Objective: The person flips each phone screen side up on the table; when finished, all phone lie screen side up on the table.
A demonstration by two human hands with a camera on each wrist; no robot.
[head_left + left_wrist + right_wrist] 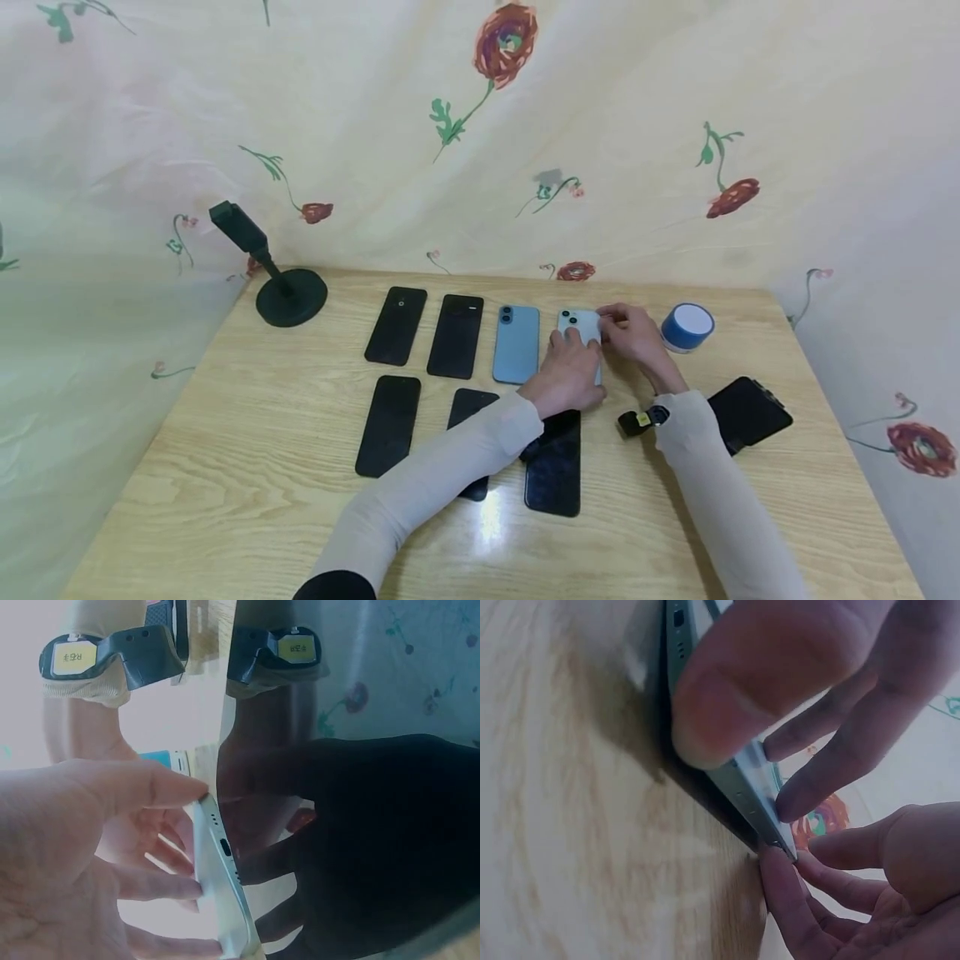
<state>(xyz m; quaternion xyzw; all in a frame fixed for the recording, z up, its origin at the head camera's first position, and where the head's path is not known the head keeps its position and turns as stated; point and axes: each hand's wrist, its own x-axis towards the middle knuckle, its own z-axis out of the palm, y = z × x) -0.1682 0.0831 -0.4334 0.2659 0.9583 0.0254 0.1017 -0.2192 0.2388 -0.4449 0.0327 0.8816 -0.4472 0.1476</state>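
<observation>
One cloth [637, 108]: pale, printed with red flowers and green stems, it hangs behind and to the sides, seen through my head view.
Tabletop [240, 492]: light wood with visible grain; it carries everything listed below.
Sleeves: I see two long pale ones, the left sleeve [450, 462] slanting in from the lower left, the right sleeve [720, 492] from the lower right.
Stand [292, 297]: black, round base, a tilted head, at the back left corner.
Left hand [568, 377]: it grips the pale phone [585, 321], thumb at an edge near the port end, fingers on the back; my left wrist view shows this close up.
Right hand [636, 337]: thumb and a finger pinch a corner of the same phone, just beside the camera end.
Black slab [752, 412]: at the right, partly behind the right sleeve.
Black phones [387, 426]: I count five, two in the back row and three in the front; the left sleeve crosses the middle front one, and the left wrist covers part of the front right one.
Blue phone [516, 344]: back row, camera side up, between a black one and the pale one.
Pale phone: right end of the back row, back side up, partly hidden by both hands; I cannot tell whether it lies fully flat.
Tape [687, 327]: blue and white roll, near the right hand.
Wrist camera [636, 422]: small, black, with a yellow label, on the right wrist.
</observation>
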